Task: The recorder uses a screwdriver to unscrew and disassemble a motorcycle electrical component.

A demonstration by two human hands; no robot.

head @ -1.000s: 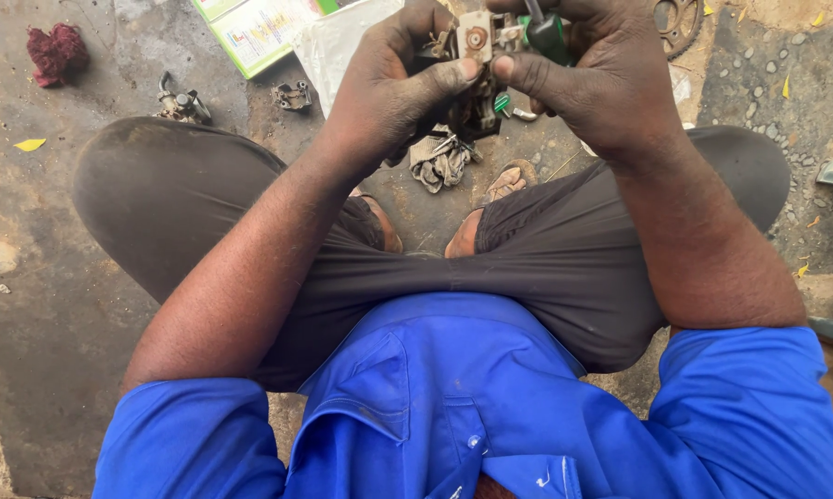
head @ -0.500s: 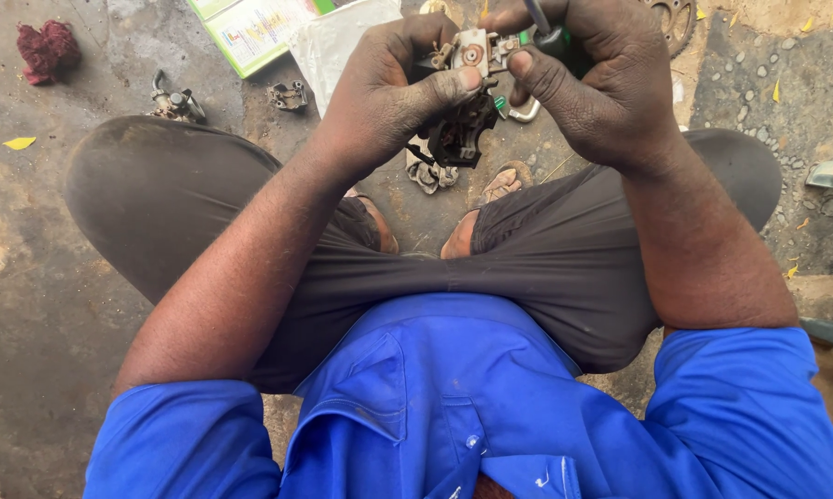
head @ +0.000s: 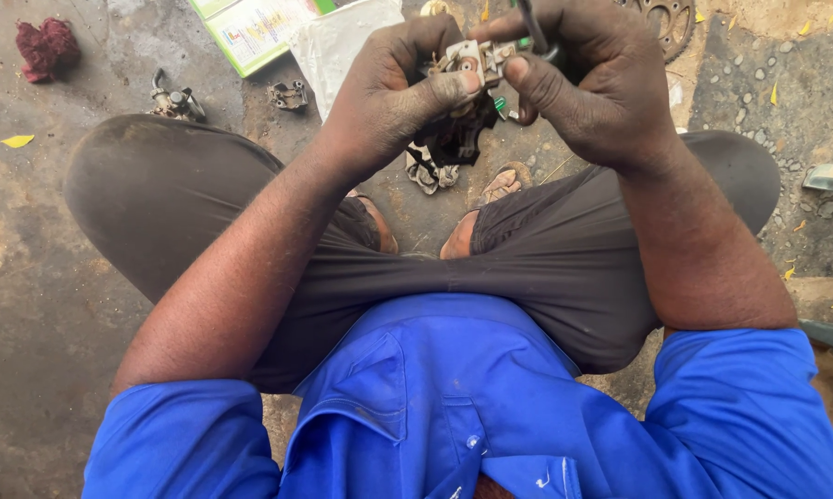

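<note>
A small metal part (head: 472, 60) is held up over the concrete floor (head: 56, 305), above the knees; it serves as landmark. It is pinched by the left hand (head: 393, 97) from its left, while the right hand (head: 588, 79), closed on a thin dark tool (head: 532, 23), touches its right side. Left of the part lies a white plastic bag (head: 338, 46), beyond that a flat green-edged printed package (head: 250, 32). Far left lies a dark red rag (head: 42, 46).

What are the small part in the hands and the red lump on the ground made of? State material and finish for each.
Small part, pinched between left hand and right hand: apparently metal, dull grey with grime, judging by hard stamped edges.
Red lump: probably cloth, matte and crumpled, with soft irregular folds.
</note>
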